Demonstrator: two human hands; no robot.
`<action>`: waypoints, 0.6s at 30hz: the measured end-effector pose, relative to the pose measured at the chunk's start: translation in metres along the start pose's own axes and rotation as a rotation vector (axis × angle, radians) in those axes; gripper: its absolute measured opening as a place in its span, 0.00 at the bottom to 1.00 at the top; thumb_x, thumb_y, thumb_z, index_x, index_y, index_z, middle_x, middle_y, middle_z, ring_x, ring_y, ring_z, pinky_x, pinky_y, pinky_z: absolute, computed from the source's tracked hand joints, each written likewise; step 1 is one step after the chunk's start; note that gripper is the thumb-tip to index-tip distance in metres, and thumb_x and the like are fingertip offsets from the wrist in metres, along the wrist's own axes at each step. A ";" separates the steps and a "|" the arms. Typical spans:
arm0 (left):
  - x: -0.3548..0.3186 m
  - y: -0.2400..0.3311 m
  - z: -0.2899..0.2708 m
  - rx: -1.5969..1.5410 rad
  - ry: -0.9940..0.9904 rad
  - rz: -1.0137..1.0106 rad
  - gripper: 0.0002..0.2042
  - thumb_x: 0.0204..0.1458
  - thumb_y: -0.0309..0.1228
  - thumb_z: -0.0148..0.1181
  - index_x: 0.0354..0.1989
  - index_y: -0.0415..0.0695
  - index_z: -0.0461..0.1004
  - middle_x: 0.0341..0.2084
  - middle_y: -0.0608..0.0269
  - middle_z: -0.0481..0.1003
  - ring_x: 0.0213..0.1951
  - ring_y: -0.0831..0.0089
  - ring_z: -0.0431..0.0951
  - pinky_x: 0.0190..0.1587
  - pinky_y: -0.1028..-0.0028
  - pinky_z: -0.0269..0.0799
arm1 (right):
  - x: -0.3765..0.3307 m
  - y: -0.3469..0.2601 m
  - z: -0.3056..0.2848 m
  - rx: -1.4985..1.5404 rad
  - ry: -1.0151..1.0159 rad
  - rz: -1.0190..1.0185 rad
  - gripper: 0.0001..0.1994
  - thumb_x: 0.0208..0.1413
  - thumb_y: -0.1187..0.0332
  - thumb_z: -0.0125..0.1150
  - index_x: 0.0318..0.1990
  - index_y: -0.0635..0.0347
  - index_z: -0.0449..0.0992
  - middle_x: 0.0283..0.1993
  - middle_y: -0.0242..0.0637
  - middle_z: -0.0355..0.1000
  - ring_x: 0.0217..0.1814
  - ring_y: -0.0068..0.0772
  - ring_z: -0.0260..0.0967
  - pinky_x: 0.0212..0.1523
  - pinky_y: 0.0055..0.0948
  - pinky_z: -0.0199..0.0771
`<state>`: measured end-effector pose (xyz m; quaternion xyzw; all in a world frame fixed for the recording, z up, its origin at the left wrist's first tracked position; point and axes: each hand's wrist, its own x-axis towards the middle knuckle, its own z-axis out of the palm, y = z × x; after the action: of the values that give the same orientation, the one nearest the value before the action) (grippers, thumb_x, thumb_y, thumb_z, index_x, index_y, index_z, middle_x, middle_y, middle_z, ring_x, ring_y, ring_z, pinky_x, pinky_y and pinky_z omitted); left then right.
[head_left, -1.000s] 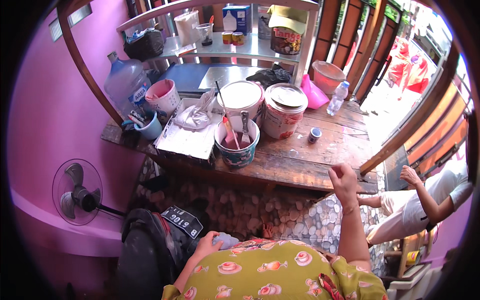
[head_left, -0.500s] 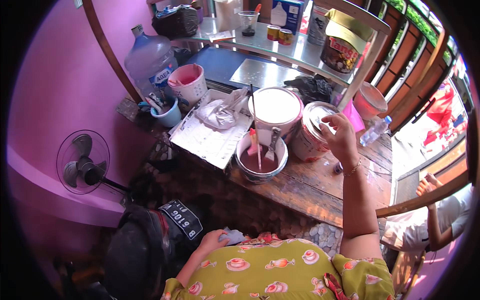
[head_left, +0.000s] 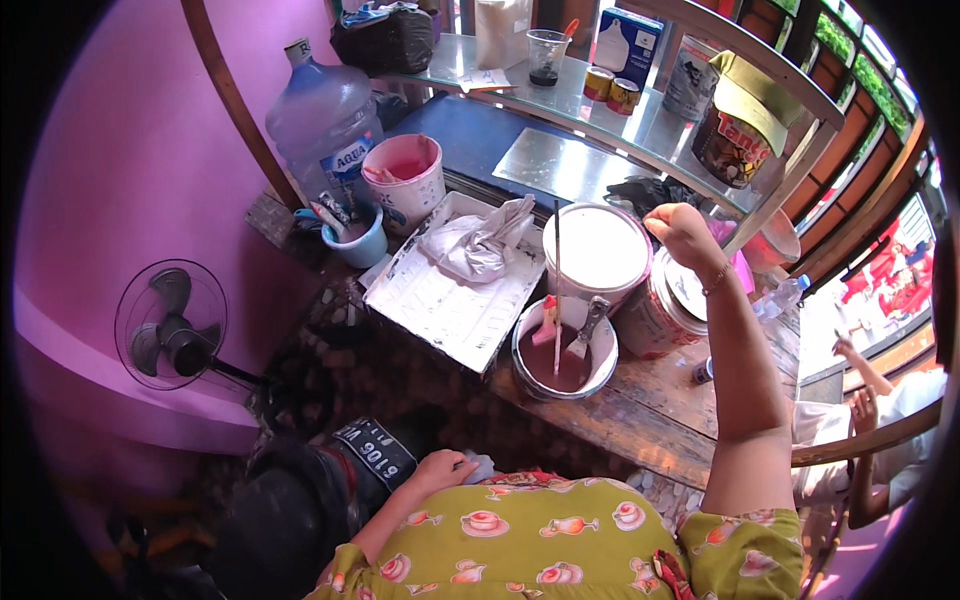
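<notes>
My right hand (head_left: 685, 234) is raised at the right, its fingers curled closed. Anything inside it is hidden. In this view it overlaps the lidded paint can (head_left: 652, 318), beside a white-lidded bucket (head_left: 598, 246); contact cannot be told. Before them stands an open tub (head_left: 522, 350) of brownish-pink paint. A paintbrush with a pink part (head_left: 546, 322), a scraper-like tool (head_left: 586, 330) and a thin stick (head_left: 558, 270) lean in it. My left hand (head_left: 445, 470) rests low before my body, closed on a pale grey cloth (head_left: 482, 468), partly hidden.
On the wooden table (head_left: 665, 405) lie a white tray (head_left: 440, 315) with a plastic bag (head_left: 480, 245), a pink-stained bucket (head_left: 405, 190) and a blue pail (head_left: 358, 243). A glass shelf (head_left: 560, 100) runs behind. A fan (head_left: 180, 340) and motorbike (head_left: 280, 500) are left; another person (head_left: 890, 430) is right.
My right hand has lifted away from the paint can's lid, its fingers curling in more tightly. The whole view has shifted, and the other person's arm has moved. My left hand stays at the cloth.
</notes>
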<state>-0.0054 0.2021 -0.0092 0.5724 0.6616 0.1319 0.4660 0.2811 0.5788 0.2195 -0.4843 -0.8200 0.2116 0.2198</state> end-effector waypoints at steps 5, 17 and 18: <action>-0.006 -0.003 -0.005 -0.061 0.004 -0.104 0.17 0.48 0.45 0.57 0.35 0.43 0.77 0.33 0.50 0.76 0.38 0.57 0.77 0.40 0.65 0.71 | 0.051 0.024 0.025 -0.156 -0.114 0.018 0.11 0.51 0.70 0.54 0.36 0.70 0.76 0.29 0.55 0.73 0.30 0.39 0.72 0.37 0.32 0.71; -0.007 0.012 0.021 -0.073 0.139 -0.248 0.20 0.46 0.43 0.60 0.43 0.41 0.74 0.36 0.48 0.76 0.41 0.56 0.77 0.44 0.66 0.71 | 0.122 0.113 0.064 -0.737 -0.385 -0.547 0.07 0.47 0.70 0.55 0.27 0.64 0.77 0.24 0.50 0.72 0.26 0.42 0.71 0.30 0.33 0.71; -0.008 0.013 0.023 -0.100 0.133 -0.273 0.20 0.46 0.43 0.60 0.43 0.41 0.74 0.36 0.48 0.76 0.41 0.56 0.77 0.44 0.66 0.71 | 0.121 0.106 0.066 -0.749 -0.355 -0.499 0.07 0.46 0.70 0.56 0.28 0.64 0.77 0.25 0.50 0.72 0.27 0.43 0.72 0.32 0.33 0.72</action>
<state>0.0195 0.1912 -0.0084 0.4433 0.7552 0.1379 0.4627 0.2653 0.7240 0.1248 -0.2752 -0.9557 -0.0781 -0.0691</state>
